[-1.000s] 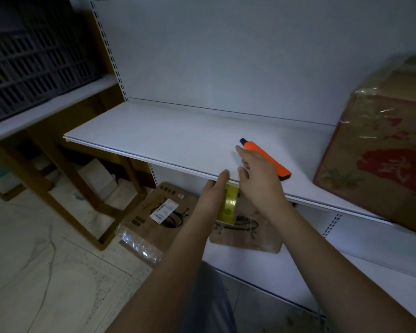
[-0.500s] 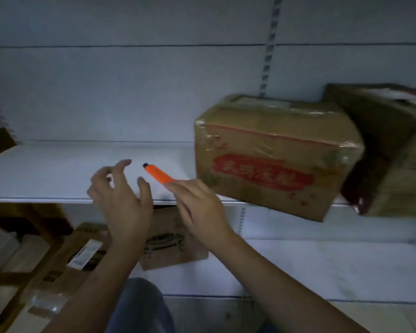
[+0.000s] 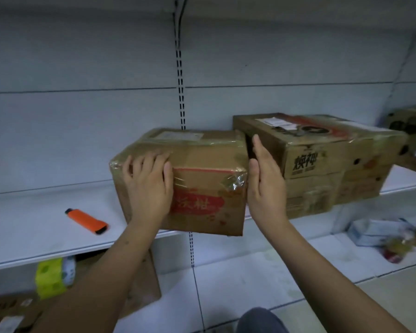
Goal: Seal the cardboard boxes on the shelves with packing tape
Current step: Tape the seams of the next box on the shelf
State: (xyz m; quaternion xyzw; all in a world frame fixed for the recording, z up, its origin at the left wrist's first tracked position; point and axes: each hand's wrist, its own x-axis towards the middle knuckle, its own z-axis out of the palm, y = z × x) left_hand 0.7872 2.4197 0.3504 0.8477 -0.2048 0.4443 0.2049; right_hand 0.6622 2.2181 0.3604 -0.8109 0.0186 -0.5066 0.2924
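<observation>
A brown cardboard box [image 3: 207,186] with a red printed label and shiny tape over its top and corners stands on the white shelf [image 3: 46,227], its front overhanging the edge. My left hand [image 3: 148,186] lies flat on the box's front left, fingers over the top edge. My right hand [image 3: 265,186] is held flat and upright against the box's right side, in the gap beside a larger taped box [image 3: 322,162]. An orange utility knife [image 3: 86,221] lies on the shelf to the left. A yellow-green tape roll [image 3: 51,277] sits below the shelf.
Another carton [image 3: 411,131] stands at the far right. Flat cardboard [image 3: 139,289] lies on the lower shelf under my left arm, and bagged goods [image 3: 389,236] lie on the lower shelf at right. A slotted upright [image 3: 180,80] runs down the white back panel.
My view swung right from the knife to the boxes. Both hands left the tape roll and knife area and moved onto the red-labelled box, left on its front, right at its side.
</observation>
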